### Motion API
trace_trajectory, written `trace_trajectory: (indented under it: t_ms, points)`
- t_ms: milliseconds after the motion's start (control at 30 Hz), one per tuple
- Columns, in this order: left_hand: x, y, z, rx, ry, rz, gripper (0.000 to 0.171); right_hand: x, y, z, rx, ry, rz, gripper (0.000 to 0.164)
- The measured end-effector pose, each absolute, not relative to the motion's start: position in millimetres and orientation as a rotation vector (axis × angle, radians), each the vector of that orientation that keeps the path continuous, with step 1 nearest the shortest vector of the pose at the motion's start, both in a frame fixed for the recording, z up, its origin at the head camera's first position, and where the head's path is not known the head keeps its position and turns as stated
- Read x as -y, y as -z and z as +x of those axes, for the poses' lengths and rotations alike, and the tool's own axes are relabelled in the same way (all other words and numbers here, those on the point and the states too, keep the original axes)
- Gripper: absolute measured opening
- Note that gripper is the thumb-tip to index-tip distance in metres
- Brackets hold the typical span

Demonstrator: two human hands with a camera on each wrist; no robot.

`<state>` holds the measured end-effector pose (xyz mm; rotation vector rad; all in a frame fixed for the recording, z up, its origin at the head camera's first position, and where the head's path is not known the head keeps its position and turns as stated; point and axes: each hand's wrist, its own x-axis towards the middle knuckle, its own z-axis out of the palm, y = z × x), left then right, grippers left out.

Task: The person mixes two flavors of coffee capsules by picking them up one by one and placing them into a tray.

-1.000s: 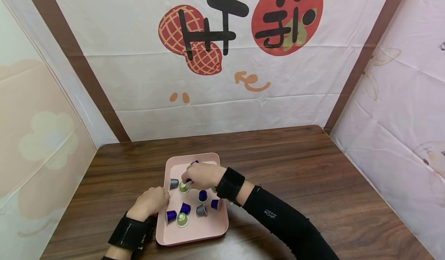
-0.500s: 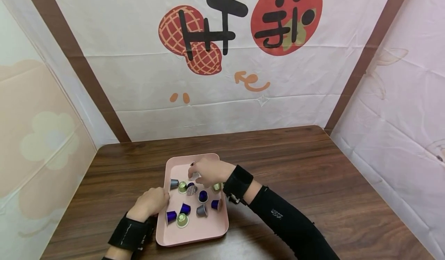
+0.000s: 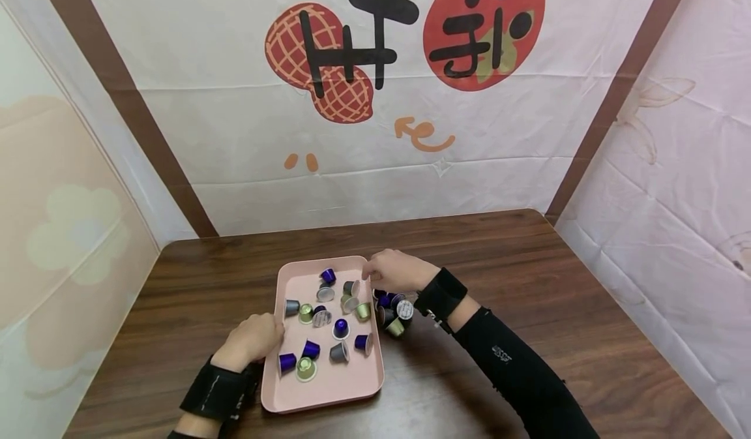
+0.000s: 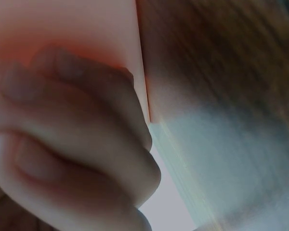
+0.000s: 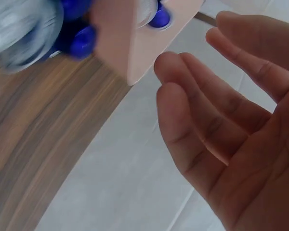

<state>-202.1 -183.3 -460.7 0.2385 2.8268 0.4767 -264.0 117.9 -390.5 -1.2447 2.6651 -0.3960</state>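
A pink tray [image 3: 323, 400] lies on the wooden table with purple, green and grey coffee capsules scattered in it. My left hand [image 3: 253, 341] holds the tray's left rim; in the left wrist view its curled fingers [image 4: 86, 115] lie against the pink wall. Over the tray's far right rim is my right hand [image 3: 405, 271], its fingers loosely bent with nothing between them in the right wrist view. Near those fingers stands a purple capsule [image 3: 328, 276] at the tray's far end. A heap of capsules [image 3: 405, 309] sits outside the tray, beside the right wrist.
The brown table [image 3: 499, 334] extends to the right of the tray. A white printed cloth [image 3: 375, 197] hangs behind its far edge, with pale cloths [image 3: 657, 217] at both sides.
My right hand has let go of a capsule in the tray and moved right to the rim, uncovering capsules and the heap outside. My left hand stays on the tray's rim.
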Motion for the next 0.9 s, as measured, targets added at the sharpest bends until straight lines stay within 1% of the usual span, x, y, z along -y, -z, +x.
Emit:
trace_trajectory:
  t_ms: [267,400,900]
  points:
    - [185,460,-203,-2.822,-0.465,0.240,0.028,-151,408,-254,-2.711,0.418,-1.168,0.017]
    - [184,463,-202,-2.817,-0.479,0.245,0.028,-164,418,-247,-2.741,0.415,-1.124,0.012]
    - [183,463,-201,-2.818,-0.489,0.229,0.030,-175,435,-238,-2.725,0.354,-1.175,0.015]
